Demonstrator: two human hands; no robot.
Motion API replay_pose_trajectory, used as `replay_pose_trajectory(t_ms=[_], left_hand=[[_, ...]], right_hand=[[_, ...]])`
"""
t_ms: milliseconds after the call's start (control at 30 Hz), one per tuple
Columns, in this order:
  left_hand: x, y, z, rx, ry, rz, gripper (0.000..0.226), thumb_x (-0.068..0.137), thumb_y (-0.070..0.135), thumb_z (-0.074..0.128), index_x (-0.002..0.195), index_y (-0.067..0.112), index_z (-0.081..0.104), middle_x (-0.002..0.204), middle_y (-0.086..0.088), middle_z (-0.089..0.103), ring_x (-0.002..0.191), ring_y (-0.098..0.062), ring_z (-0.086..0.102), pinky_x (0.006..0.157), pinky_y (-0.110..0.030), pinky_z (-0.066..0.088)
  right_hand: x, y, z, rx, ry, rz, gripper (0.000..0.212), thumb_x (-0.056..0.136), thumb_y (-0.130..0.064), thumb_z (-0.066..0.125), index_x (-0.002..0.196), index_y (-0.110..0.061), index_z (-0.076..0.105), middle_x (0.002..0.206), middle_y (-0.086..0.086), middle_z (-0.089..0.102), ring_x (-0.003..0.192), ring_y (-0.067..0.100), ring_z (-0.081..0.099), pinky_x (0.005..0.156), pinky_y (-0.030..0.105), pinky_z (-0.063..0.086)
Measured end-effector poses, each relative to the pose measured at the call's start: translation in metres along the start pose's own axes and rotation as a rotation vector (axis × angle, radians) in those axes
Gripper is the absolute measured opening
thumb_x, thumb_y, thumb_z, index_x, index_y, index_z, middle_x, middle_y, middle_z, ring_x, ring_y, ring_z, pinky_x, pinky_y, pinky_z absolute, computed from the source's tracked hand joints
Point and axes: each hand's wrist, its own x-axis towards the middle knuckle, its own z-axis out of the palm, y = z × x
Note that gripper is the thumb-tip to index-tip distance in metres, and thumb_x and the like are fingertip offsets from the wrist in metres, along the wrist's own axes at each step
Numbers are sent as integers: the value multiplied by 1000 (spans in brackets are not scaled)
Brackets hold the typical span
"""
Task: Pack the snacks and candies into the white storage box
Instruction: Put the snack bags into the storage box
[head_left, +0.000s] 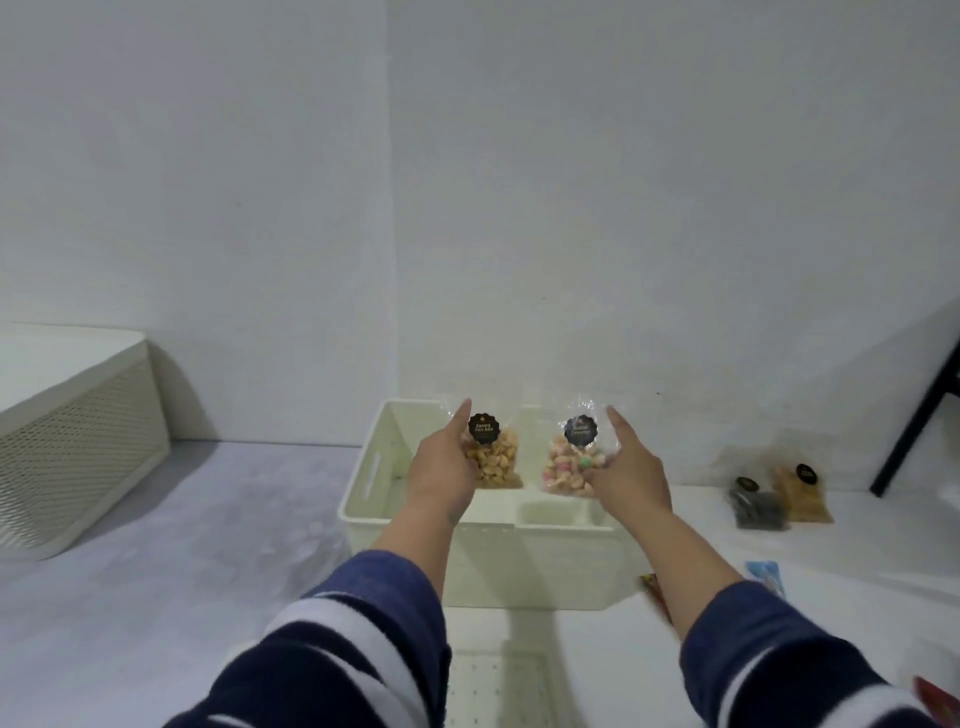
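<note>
While the white storage box (415, 499) sits open on the desk (182, 545) against the wall, both hands reach over it, each with a clear snack bag. Gripped by the left hand (441, 475), fingers (460, 418) curled round its side, is the bag of tan nuts (493, 452), upright over the box's far middle, its black round label facing the camera. Held the same way by the right hand (626, 475) is the bag of pink and green candies (569, 460), just beside the first bag and over the right part of the box. Inside, a small inner tray (563, 517) hangs at the near right rim. Navy sleeves with white stripes (363, 639) cover both forearms.

Right of the box, on the pale grey-white surface, lie a dark packet (756, 506) and an amber packet (800, 493), touching each other. Nearer the person, a red wrapper (655, 597) and a blue one (763, 571) show beside the right arm. A perforated white lid (493, 686) lies in front of the box. At far left stands a larger cream perforated bin (78, 441). Plain white walls (623, 208) meet in a corner behind the box; a black leg (919, 421) slants at far right.
</note>
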Motion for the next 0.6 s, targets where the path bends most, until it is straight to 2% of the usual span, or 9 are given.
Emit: replay_pose_trajectory(t_ms=[67, 167, 300, 533, 600], left_hand=[[10, -20, -5, -25, 8, -43, 76, 89, -6, 38, 145, 44, 29, 123, 1, 59, 73, -11, 55, 57, -23, 43], [34, -47, -6, -54, 12, -94, 78, 86, -7, 34, 144, 45, 31, 122, 1, 61, 84, -13, 59, 69, -25, 49], [79, -80, 2, -53, 4, -184, 78, 86, -6, 28, 141, 49, 32, 119, 1, 63, 88, -15, 62, 78, -33, 55], [139, -128, 44, -39, 2, -320, 77, 86, -8, 22, 143, 43, 35, 133, -3, 57, 109, -21, 57, 92, -32, 50], [152, -137, 53, -40, 11, -360, 77, 88, -8, 19, 144, 42, 32, 137, -3, 53, 114, -21, 55, 98, -36, 49]], right_hand=[[8, -1, 25, -25, -25, 8, 83, 83, -2, 56, 145, -48, 24, 73, -3, 52, 71, 21, 58, 64, 31, 50], [31, 1, 59, -69, -59, 21, 82, 85, -2, 53, 145, -49, 23, 79, -2, 55, 73, 21, 59, 61, 29, 47], [69, 5, 100, -73, -142, 48, 81, 84, -2, 52, 145, -47, 25, 68, -2, 52, 63, 18, 55, 54, 27, 42], [130, 20, 174, 21, -324, 34, 79, 83, -3, 62, 145, -40, 31, 66, -4, 49, 59, 12, 50, 64, 26, 47], [139, 26, 195, 65, -342, 41, 77, 84, 0, 62, 144, -38, 32, 66, -3, 47, 57, 11, 47, 60, 25, 45]])
